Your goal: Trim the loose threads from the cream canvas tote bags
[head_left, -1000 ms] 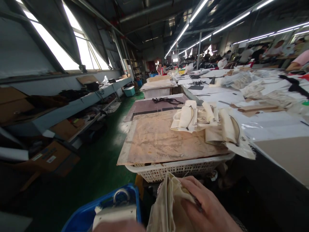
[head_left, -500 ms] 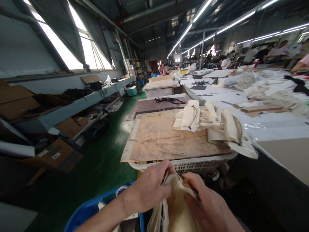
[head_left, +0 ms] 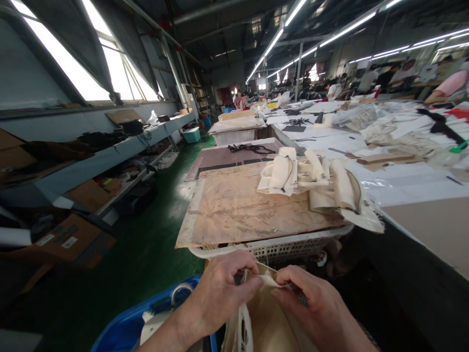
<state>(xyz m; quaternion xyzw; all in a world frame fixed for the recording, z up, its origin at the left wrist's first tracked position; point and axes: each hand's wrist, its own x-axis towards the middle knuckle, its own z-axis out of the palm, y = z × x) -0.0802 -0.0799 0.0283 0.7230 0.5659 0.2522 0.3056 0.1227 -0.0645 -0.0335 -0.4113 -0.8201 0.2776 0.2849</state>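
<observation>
The cream cloth (head_left: 271, 320), gripped by the right hand alone a second ago, now hangs between and below both hands: the left hand (head_left: 223, 286) pinches its top, the right hand (head_left: 317, 303) pinches it close by.

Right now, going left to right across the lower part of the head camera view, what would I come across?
Cardboard box, blue bin, left hand, cream fabric pinched by both hands, right hand.
</observation>
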